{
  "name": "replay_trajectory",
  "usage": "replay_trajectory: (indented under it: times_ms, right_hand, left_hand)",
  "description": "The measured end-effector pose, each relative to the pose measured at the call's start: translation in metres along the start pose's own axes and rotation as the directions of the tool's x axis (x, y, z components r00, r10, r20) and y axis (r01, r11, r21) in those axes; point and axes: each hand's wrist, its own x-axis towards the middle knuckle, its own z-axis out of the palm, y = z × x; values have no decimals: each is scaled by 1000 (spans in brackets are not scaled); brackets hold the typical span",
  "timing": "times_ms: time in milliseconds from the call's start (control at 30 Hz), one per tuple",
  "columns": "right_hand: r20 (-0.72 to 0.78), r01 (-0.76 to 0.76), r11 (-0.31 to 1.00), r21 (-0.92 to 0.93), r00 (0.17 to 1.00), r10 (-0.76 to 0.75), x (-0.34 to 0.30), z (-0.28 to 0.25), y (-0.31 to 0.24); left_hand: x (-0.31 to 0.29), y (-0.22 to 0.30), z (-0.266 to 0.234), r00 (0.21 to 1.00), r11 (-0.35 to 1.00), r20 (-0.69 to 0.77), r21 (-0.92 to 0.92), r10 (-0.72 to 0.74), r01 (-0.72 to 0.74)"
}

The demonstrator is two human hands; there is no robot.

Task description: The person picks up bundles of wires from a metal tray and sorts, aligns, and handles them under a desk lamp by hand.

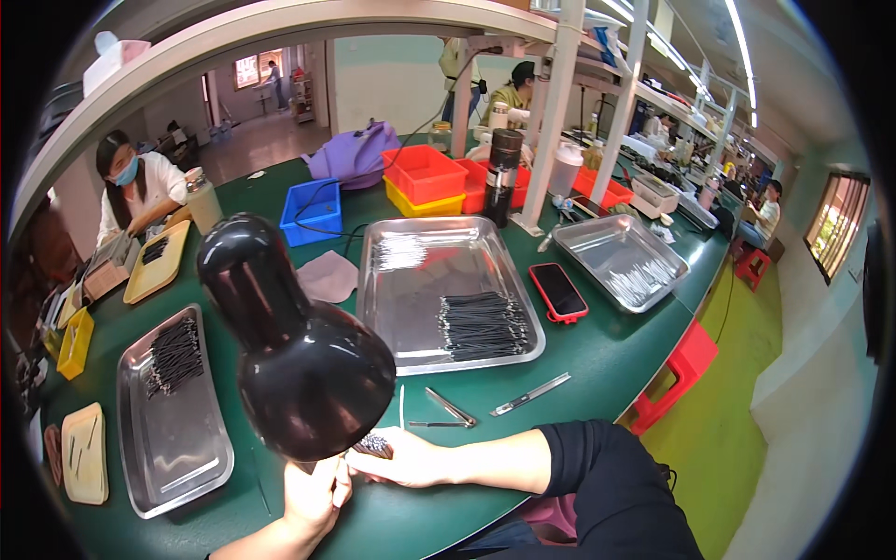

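Note:
My right hand (411, 460) is closed round a bundle of thin dark pieces with silvery ends (375, 444), just below the black desk lamp (313, 364). Close beside it, my left hand (315, 495) has its fingers bent together. The lamp head covers part of that hand, and what it pinches is too small to tell. Beyond my hands lie metal tweezers (450, 408) and a craft knife (530, 394). A large steel tray (397, 317) holds a stack of black cord-like pieces (483, 327) with silvery ends, plus a pile of silvery pins (399, 250).
On the left stands a steel tray (201, 448) with more black pieces. A red-cased phone (560, 291) lies between the large tray and another steel tray (597, 245). Bins, a dark bottle (502, 177) and shelf posts line the back. A masked person (140, 191) sits far left.

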Motion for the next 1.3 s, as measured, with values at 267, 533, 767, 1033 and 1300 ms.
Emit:
replay_trajectory:
  times_ms: [267,533,767,1033,1300]
  right_hand:
    - [82,106,992,-66,992,-101,2,-2,6]
    - [38,49,990,-134,998,-45,4,-2,12]
    - [47,36,987,-154,998,-29,1,-2,7]
    - [42,7,981,-192,999,2,3,-2,7]
    - [22,9,957,-291,1000,-2,-2,-5,0]
  left_hand:
    - [2,1,3,1000,1000,29,1,8,-8]
    - [0,4,6,999,998,35,-55,-21,23]
    - [0,4,8,999,994,-9,-97,-46,45]
    - [0,3,2,998,996,27,-65,-57,59]
    - [6,-3,3,991,992,49,25,-125,123]
